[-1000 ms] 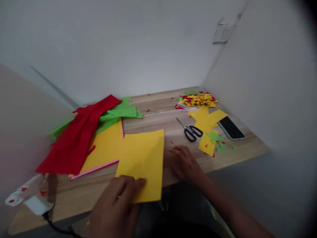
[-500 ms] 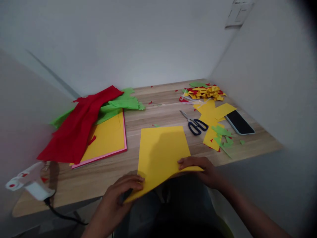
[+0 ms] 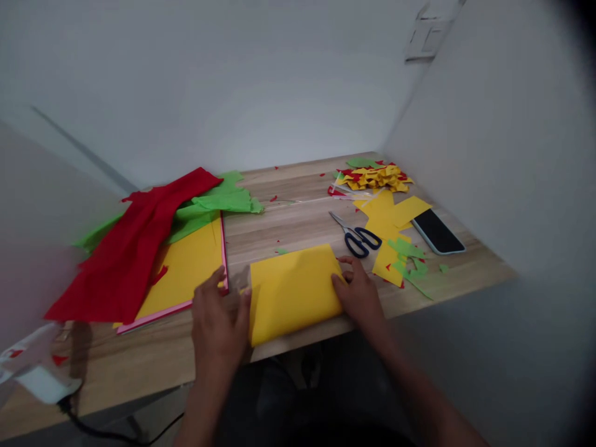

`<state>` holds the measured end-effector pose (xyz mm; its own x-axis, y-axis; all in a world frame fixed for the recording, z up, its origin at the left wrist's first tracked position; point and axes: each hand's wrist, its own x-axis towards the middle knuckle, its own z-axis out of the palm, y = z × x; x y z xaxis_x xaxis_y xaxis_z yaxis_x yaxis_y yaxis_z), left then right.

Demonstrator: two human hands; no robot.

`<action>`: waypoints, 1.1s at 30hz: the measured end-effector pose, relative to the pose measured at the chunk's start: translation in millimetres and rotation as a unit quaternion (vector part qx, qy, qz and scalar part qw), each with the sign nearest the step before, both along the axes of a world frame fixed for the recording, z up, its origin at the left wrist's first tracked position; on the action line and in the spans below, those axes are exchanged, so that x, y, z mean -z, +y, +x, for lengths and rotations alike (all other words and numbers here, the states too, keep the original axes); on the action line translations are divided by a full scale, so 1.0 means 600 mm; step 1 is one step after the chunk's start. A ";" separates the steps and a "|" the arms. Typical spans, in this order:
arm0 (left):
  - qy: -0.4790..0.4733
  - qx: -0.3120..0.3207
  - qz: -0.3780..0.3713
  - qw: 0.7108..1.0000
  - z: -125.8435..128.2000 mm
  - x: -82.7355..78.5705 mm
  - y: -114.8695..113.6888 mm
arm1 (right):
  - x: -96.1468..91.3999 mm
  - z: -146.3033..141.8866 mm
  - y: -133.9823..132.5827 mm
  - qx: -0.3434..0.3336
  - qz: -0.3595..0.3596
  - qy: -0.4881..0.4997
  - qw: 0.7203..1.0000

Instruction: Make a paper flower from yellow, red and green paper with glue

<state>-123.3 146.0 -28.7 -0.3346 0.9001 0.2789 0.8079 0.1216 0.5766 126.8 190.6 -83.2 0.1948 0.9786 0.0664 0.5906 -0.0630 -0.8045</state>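
A sheet of yellow paper [image 3: 294, 290] lies at the table's front edge, its near part bent up and over the far part. At its right edge my right hand [image 3: 362, 292] pinches the paper between thumb and fingers. My left hand [image 3: 218, 320] stands at the left edge with thumb and fingers apart; the thumb is by the paper, and whether it touches cannot be made out. Scissors [image 3: 356, 236] with dark blue handles lie just beyond my right hand.
On the left, red crepe paper [image 3: 139, 248] and green crepe paper [image 3: 223, 202] cover a stack of coloured sheets [image 3: 193, 264]. A white glue gun [image 3: 44, 382] stands front left. On the right are yellow strips [image 3: 382, 214], green scraps [image 3: 410, 251], a pile of cut pieces [image 3: 377, 179] and a phone [image 3: 438, 231].
The paper's near part has been folded away from me over the rest. My left hand has moved forward and let go of the near corner; my right hand has moved to the right edge.
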 end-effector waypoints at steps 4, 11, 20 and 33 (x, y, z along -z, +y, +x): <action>0.080 0.233 0.001 0.969 0.034 -0.035 0.081 | -0.003 -0.001 0.000 -0.014 0.010 -0.035 0.999; 0.182 0.382 -0.168 0.890 0.119 0.010 0.207 | 0.000 0.003 0.002 -0.042 0.019 -0.017 0.999; 0.084 0.359 -0.250 0.895 0.108 -0.009 0.216 | -0.009 -0.008 -0.005 -0.032 0.000 -0.080 0.996; -0.376 0.238 -0.078 0.892 0.042 -0.040 0.245 | -0.118 -0.059 0.179 -0.093 0.079 0.388 0.914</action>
